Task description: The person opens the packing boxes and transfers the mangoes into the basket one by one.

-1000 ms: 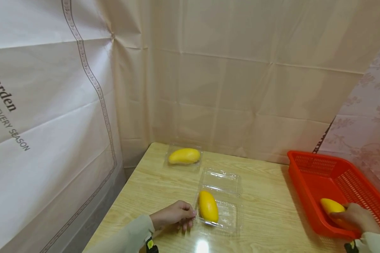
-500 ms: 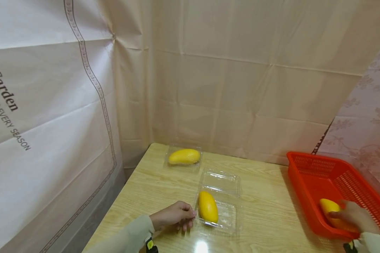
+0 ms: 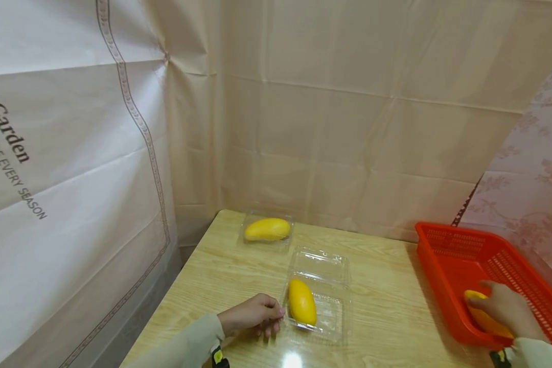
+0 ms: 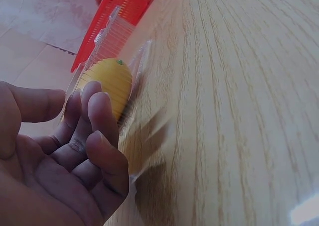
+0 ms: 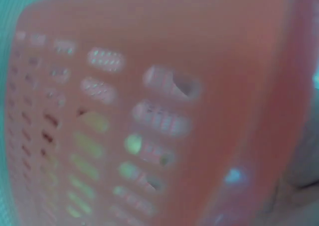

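In the head view, a yellow mango (image 3: 302,302) lies in the left part of a clear plastic clamshell box (image 3: 329,309), whose lid is folded back. My left hand (image 3: 254,313) pinches the box's left edge between thumb and index finger; its other fingers curl loosely. That mango (image 4: 110,79) appears beyond the fingers in the left wrist view. At the right, my right hand (image 3: 510,308) is inside a red basket (image 3: 441,286), over another mango (image 3: 489,323), with thumb and fingers spread across it. The right wrist view mostly shows the basket's slotted wall (image 5: 219,52).
Another mango (image 3: 268,229) sits in a clear plastic box (image 3: 288,240) near the back left of the wooden table (image 3: 377,286). Hanging cloth (image 3: 313,128) encloses the table's back and left. The basket stands at the table's right side.
My right hand has shifted slightly left over the basket's mango, its fingers spreading apart from their earlier grip. My left hand and the box remain in place.
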`<state>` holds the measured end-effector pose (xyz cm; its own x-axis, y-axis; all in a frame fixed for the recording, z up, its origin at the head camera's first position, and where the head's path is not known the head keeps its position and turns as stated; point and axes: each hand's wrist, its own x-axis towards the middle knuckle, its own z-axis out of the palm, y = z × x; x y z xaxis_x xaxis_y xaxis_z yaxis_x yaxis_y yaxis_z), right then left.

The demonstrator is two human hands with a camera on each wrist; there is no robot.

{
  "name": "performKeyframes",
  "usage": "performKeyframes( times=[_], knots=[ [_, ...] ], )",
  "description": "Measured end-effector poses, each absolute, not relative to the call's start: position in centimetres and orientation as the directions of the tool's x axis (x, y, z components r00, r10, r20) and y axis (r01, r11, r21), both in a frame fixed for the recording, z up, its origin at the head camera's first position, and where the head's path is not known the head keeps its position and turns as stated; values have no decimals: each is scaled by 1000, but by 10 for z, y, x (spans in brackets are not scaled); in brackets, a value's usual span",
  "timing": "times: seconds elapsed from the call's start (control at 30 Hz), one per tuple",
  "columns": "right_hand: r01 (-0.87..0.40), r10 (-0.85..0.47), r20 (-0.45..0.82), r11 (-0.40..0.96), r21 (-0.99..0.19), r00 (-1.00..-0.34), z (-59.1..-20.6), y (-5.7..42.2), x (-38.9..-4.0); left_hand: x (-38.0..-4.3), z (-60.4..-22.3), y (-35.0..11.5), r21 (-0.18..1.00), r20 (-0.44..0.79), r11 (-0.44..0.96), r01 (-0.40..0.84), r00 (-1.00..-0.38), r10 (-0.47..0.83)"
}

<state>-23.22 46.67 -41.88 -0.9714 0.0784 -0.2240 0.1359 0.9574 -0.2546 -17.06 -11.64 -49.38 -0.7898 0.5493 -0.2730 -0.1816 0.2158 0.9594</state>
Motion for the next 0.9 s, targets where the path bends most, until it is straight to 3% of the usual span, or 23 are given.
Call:
performKeyframes(
  times=[0.3, 0.67, 0.9],
  knots=[
    [12, -15, -107, 968, -252, -994, -412, 444, -231, -171, -495, -116, 963, -260, 211, -170, -793, 551],
    [14, 10, -13, 956, -294, -1000, -400, 426, -228, -171, -495, -115, 959, -273, 216, -182, -792, 546],
    [-54, -24, 100, 951, -304, -995, -397, 414, -224, -171, -494, -114, 957, -280, 225, -185, -796, 537]
  ],
)
